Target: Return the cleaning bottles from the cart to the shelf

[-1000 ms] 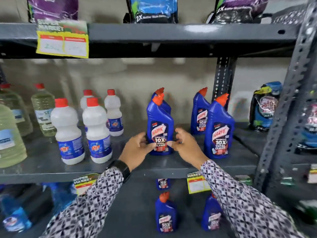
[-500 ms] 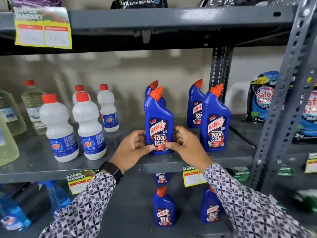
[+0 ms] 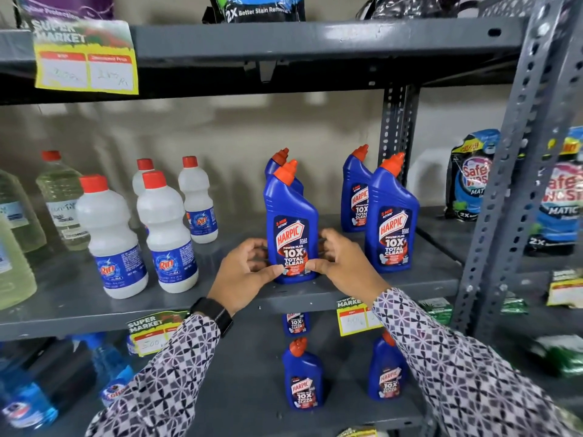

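A blue plastic Harpic bottle with an orange angled cap (image 3: 291, 228) was stood upright near the front edge of the grey metal shelf (image 3: 75, 298). It was clasped low on both sides, the left hand (image 3: 244, 275) and right hand (image 3: 342, 263) curled with fingers (image 3: 315, 264) clamped on its label. Right of the fingers, a matching blue bottle (image 3: 392, 216) was stood; left of them, two white red-capped bottles (image 3: 167, 234).

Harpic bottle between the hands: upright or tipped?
Upright. The Harpic bottle stands base-down on the shelf, orange cap on top, label facing out. The left hand and right hand cup its lower sides.
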Available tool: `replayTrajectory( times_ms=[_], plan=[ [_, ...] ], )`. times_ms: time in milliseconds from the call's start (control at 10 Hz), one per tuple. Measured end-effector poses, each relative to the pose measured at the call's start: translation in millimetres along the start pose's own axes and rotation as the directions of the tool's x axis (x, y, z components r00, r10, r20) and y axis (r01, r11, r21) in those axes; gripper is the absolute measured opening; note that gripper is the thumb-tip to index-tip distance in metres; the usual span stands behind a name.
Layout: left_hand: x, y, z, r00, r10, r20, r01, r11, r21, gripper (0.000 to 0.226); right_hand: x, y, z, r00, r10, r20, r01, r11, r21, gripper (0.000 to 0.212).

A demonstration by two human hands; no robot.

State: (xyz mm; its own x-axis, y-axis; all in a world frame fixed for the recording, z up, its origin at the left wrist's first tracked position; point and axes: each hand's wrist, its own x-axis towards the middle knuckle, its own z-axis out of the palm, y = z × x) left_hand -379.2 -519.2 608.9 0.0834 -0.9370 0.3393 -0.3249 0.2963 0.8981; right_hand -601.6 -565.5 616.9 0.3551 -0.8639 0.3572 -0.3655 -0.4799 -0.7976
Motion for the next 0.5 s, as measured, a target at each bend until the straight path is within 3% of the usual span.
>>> replayTrajectory(
  times_ms=[400, 500],
  plan=[
    [-5, 13, -3, 1.0, -0.011, 0.028, 0.01, 1.0, 0.022, 0.042, -8, -12, 6, 0.996, 0.072, -0.048, -0.075, 0.994, -0.081, 0.049],
    [-14, 20, -7, 1.0, -0.015, 0.02, 0.014, 1.0, 0.01, 0.052, -25, -18, 5, 0.986, 0.085, -0.145, -0.103, 0.987, -0.127, 0.065]
  ],
)
